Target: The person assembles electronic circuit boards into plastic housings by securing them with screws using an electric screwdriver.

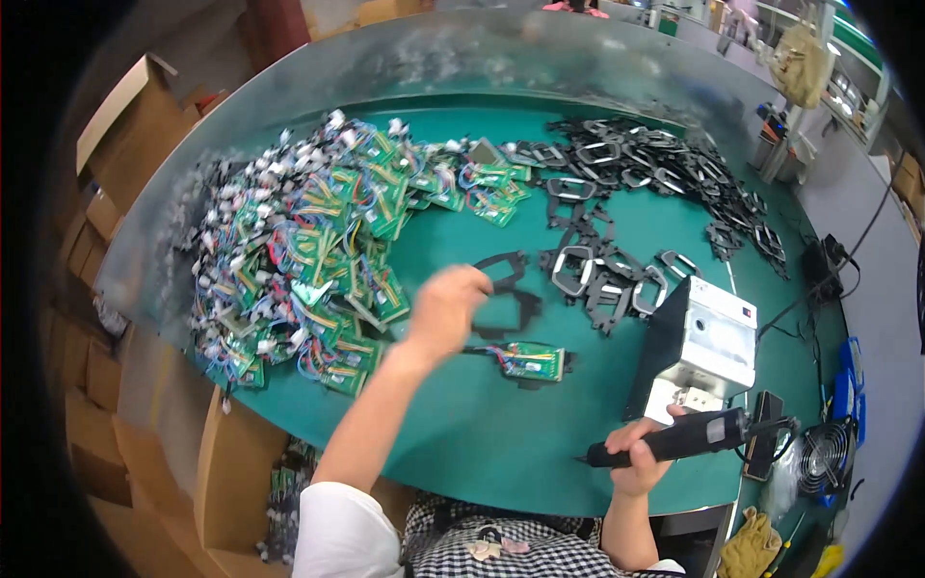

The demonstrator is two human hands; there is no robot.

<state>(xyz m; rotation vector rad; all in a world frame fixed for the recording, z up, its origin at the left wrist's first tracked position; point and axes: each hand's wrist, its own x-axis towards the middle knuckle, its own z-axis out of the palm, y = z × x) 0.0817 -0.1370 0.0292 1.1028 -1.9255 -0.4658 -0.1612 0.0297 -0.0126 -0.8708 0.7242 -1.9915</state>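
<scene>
My left hand [448, 306], smeared by motion, is curled over the middle of the table. Its fingertips meet the edge of a blurred black plastic frame [521, 310], which looks gripped in them. Just below lies a green circuit board [533, 362] with coloured wires, set on a black piece. My right hand [639, 458] wraps round a black electric screwdriver [679, 441], its tip pointing left above the near part of the table. Beside that hand stands a silver and black box-shaped machine [708, 337].
Wired circuit boards [323, 241] are heaped on the left of the green table [462, 424]. Black plastic frames [665, 164] pile up at the far right, some nearer the middle. A curved metal wall [462, 58] rims the far side. Cardboard boxes [226, 472] stand left; a fan [824, 455] lies right.
</scene>
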